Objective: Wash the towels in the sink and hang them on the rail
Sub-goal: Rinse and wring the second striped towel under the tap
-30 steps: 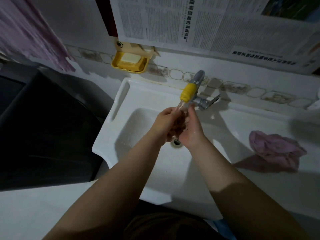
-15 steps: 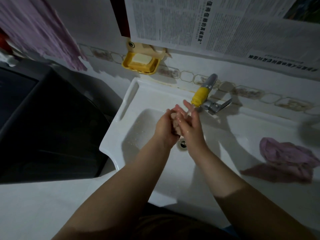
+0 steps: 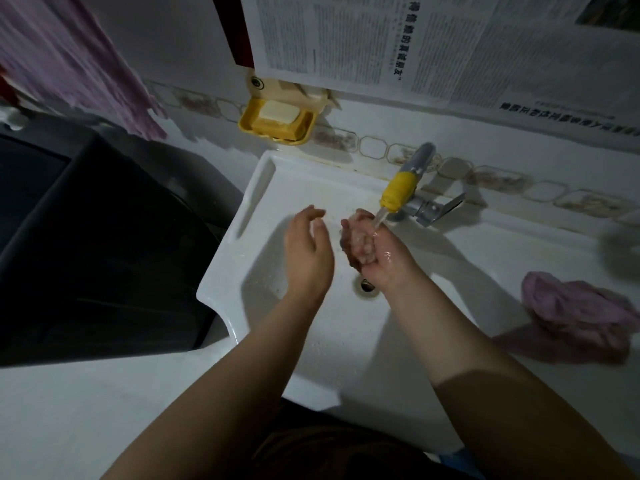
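Note:
A crumpled pink towel [image 3: 581, 323] lies on the white counter to the right of the sink [image 3: 221, 271]. Another pink towel [image 3: 69, 64] hangs at the upper left. My right hand [image 3: 381, 254] is cupped palm-up under the water running from the yellow-tipped tap [image 3: 401, 188], and I see nothing in it but water. My left hand [image 3: 308, 251] hovers over the basin just to its left, fingers apart and empty. The two hands do not touch. The drain [image 3: 365, 285] shows just below my right wrist.
A yellow soap dish [image 3: 277, 123] with a bar of soap hangs on the wall behind the sink. Newspaper [image 3: 450, 46] covers the wall above. A large dark appliance [image 3: 86, 237] stands close against the sink's left side.
My hands were pressed and rubbing together under the tap. They have now parted: the left moved left and opened, while the right stays cupped under the stream.

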`<state>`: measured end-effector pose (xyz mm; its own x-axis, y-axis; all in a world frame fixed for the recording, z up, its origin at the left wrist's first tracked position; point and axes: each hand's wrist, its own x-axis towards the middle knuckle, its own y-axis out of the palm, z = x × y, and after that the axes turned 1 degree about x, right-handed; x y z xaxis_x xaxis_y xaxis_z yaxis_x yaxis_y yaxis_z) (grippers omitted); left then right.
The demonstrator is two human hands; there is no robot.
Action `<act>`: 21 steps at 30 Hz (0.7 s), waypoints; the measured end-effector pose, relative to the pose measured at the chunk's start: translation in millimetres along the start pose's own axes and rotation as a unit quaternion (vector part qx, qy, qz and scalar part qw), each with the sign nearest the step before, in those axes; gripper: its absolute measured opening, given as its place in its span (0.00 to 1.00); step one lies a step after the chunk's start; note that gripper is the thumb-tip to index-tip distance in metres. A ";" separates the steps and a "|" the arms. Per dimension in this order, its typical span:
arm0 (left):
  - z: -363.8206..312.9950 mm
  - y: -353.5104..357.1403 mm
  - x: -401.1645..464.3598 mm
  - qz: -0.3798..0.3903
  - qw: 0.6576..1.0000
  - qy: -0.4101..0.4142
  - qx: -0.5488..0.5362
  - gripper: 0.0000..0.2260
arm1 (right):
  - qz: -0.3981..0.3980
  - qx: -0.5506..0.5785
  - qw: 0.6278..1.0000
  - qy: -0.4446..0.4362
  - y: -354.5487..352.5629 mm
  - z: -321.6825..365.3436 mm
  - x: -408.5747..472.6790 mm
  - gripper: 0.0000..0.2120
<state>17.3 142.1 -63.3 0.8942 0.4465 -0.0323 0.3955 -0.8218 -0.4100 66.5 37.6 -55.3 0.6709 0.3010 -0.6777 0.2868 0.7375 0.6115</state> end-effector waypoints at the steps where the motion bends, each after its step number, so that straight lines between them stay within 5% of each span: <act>1: 3.0 -2.4 1.0 -0.020 0.998 -0.048 -0.028 0.12 | 0.003 -0.014 1.000 0.009 1.3 1.8 -1.3 0.14; 6: 18.1 -11.8 4.5 -0.034 0.993 -0.116 0.005 0.11 | -0.034 -0.159 0.984 -0.075 -2.5 0.6 -5.3 0.03; 13: 21.4 -4.4 -4.6 0.050 0.988 -0.143 0.027 0.09 | -0.241 -0.220 0.941 -0.089 -27.7 5.1 -10.1 0.09; 17: 17.2 -2.8 -8.9 0.091 0.984 -0.147 0.043 0.08 | -0.289 -0.328 0.886 -0.153 -63.4 30.1 -13.2 0.11; 19: 16.0 -1.9 -9.0 0.107 0.981 -0.154 0.048 0.08 | -0.289 -0.326 0.883 -0.173 -73.8 46.4 -14.2 0.08; 21: 16.0 -2.2 -10.0 0.132 0.977 -0.160 0.052 0.08 | -0.277 -0.324 0.886 -0.182 -72.7 60.2 -11.5 0.16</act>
<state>4.1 145.1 -76.7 0.8441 0.3257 -0.4260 0.1219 -0.8902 -0.4390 79.1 -55.9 -67.4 0.7592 -0.3439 -0.5526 0.2677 0.9389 -0.2166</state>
